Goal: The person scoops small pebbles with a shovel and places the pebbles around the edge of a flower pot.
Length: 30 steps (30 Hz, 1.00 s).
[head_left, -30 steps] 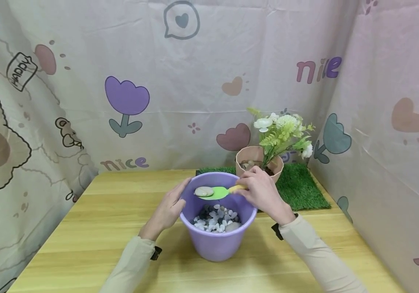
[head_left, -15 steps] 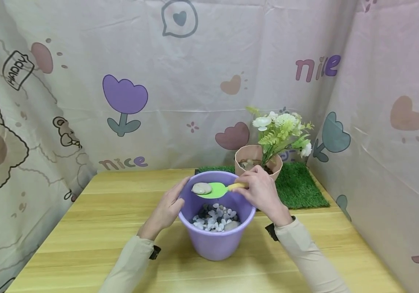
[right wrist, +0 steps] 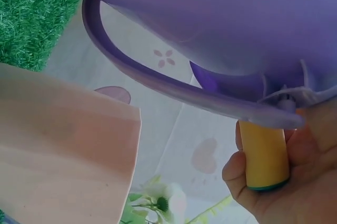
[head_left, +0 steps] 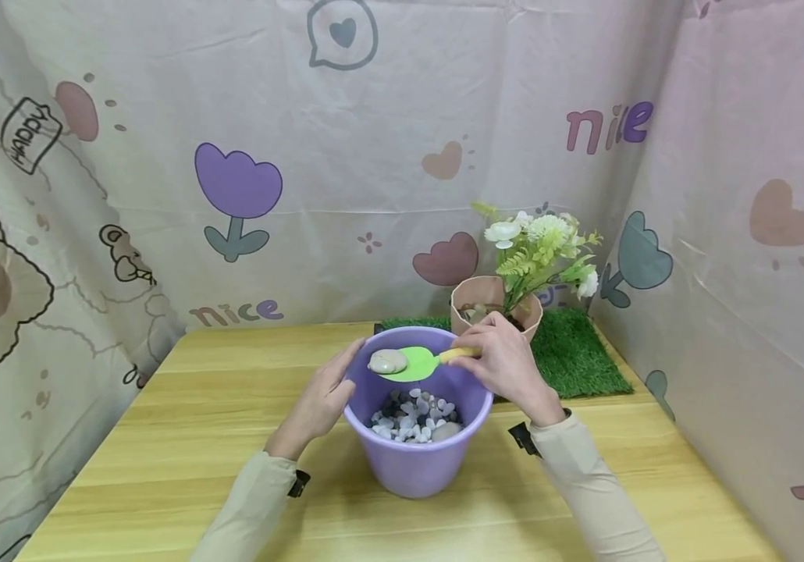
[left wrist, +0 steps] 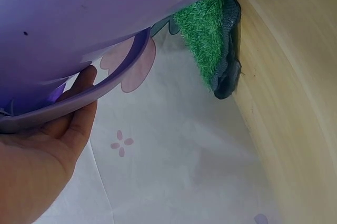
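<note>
A purple bucket (head_left: 412,472) stands on the wooden table, with white and dark pebbles (head_left: 412,417) and a larger stone at its bottom. My left hand (head_left: 318,398) holds the bucket's left rim; in the left wrist view its fingers (left wrist: 81,121) pass under the bucket's handle (left wrist: 113,79). With my right hand (head_left: 503,363) I grip the yellow handle (right wrist: 265,155) of a small green shovel (head_left: 419,364). The blade lies over the bucket's mouth and bears a big smooth pale stone (head_left: 387,361) at its tip.
Behind and right of the bucket, a pink pot (head_left: 479,293) with white artificial flowers (head_left: 548,234) stands on a green turf mat (head_left: 581,359). Printed cloth (head_left: 346,156) hangs along the back and sides of the table (head_left: 212,390).
The shovel blade has turned to show more of its face, and the stone has shifted slightly left with it. The left hand keeps its hold on the rim.
</note>
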Each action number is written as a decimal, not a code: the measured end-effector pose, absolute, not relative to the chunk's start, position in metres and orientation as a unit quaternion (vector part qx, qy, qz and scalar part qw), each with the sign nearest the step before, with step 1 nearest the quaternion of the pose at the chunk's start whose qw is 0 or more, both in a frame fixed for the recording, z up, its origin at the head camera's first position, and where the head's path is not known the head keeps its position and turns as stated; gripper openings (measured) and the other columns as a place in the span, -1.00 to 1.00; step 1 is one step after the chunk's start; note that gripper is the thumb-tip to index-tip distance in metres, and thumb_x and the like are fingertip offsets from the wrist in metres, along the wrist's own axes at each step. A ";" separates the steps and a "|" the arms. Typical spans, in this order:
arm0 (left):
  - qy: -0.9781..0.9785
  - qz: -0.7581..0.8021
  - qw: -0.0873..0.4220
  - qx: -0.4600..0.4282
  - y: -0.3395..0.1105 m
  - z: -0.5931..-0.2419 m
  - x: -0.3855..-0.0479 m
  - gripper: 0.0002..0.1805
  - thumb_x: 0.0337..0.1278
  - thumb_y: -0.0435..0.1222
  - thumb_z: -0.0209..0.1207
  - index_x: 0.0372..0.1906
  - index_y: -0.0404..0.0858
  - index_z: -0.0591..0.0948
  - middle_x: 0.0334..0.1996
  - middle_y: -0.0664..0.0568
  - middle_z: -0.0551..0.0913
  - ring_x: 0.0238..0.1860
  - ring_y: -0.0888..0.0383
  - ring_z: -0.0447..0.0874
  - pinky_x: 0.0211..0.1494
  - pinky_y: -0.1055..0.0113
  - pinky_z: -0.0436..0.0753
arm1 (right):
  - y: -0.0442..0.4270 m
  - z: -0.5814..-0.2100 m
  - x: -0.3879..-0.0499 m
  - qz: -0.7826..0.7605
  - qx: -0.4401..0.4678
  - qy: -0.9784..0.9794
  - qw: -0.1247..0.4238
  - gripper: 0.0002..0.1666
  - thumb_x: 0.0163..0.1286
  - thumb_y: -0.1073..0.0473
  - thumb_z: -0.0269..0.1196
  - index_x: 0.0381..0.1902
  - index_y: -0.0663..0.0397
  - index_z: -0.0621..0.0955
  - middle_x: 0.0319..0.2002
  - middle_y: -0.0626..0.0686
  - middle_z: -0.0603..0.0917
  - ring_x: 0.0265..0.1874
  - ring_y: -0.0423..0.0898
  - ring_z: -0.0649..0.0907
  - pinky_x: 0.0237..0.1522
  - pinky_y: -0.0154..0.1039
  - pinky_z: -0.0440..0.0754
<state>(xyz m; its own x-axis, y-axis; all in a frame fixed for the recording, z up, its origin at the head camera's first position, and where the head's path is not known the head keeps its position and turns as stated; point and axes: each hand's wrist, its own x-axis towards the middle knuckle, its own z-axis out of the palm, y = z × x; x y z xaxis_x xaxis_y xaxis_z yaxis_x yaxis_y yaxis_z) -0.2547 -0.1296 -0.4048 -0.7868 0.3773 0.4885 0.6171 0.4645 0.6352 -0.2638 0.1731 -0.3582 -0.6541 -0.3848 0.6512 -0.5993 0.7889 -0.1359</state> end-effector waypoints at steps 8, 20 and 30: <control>-0.846 -0.424 0.144 -0.291 -0.129 -0.405 -0.255 -0.26 0.11 -0.42 -0.10 0.50 -0.27 0.21 0.44 -0.18 0.32 0.43 -0.15 0.29 0.42 -0.11 0.31 | 0.179 -0.359 -0.262 0.180 0.282 -0.887 0.319 -0.69 -0.01 -0.03 0.51 -0.25 -0.15 0.81 -0.28 -0.12 0.79 -0.30 -0.16 0.46 -0.30 -0.23 0.42; -0.843 -0.426 0.149 -0.292 -0.130 -0.405 -0.254 -0.26 0.10 -0.43 -0.11 0.49 -0.29 0.22 0.42 -0.19 0.34 0.38 -0.17 0.36 0.38 -0.11 0.37 | 0.201 -0.354 -0.258 0.196 0.295 -0.874 0.332 -0.69 0.00 -0.06 0.49 -0.25 -0.17 0.81 -0.26 -0.13 0.78 -0.29 -0.20 0.46 -0.37 -0.28 0.42; -0.847 -0.421 0.147 -0.288 -0.129 -0.406 -0.254 -0.26 0.12 -0.44 -0.11 0.50 -0.28 0.20 0.44 -0.18 0.31 0.39 -0.17 0.35 0.39 -0.09 0.38 | 0.230 -0.341 -0.257 0.187 0.263 -0.882 0.345 -0.72 -0.01 0.01 0.51 -0.28 -0.11 0.81 -0.30 -0.09 0.78 -0.37 -0.22 0.39 -0.41 -0.29 0.36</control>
